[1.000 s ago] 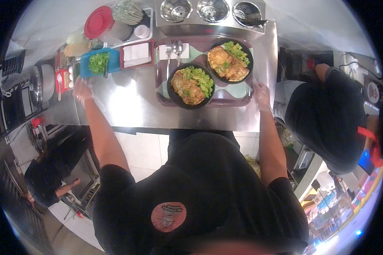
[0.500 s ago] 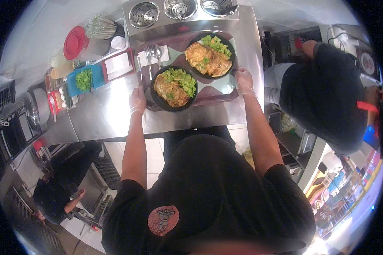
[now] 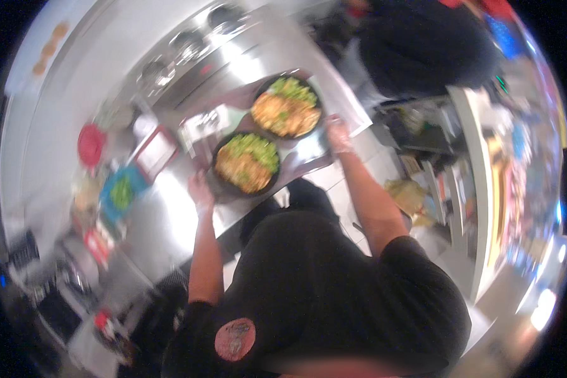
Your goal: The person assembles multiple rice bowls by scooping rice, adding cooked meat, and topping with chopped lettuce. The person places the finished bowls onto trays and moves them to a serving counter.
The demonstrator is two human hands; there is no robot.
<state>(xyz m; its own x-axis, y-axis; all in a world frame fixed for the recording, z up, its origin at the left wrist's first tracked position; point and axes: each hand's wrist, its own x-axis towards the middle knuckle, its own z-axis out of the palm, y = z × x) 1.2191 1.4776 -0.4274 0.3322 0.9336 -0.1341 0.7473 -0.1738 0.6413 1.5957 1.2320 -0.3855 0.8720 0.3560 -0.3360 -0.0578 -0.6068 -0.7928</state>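
A dark red serving tray (image 3: 306,165) with a pale pattern is gripped at both ends. My left hand (image 3: 201,191), in a clear glove, closes on its left edge. My right hand (image 3: 338,133), gloved likewise, holds its right edge. Two black bowls ride on the tray: the nearer bowl (image 3: 276,179) and the farther bowl (image 3: 319,121). Each contains browned, saucy food and chopped green lettuce (image 3: 294,90). Behind the nearer bowl lies a white napkin (image 3: 203,125) with blurred cutlery on it.
The steel counter (image 3: 170,217) runs beneath and left of the tray. On it stand a teal container (image 3: 135,179) of greens, a red-rimmed tray (image 3: 173,150) and a red lid (image 3: 91,144). Metal cutlery holders (image 3: 189,45) line the back. A co-worker (image 3: 422,47) stands at far right.
My body and view have turned rightward, and the counter now slants. The tray, still in both hands, has come toward the counter's front right edge. The co-worker appears higher in the picture.
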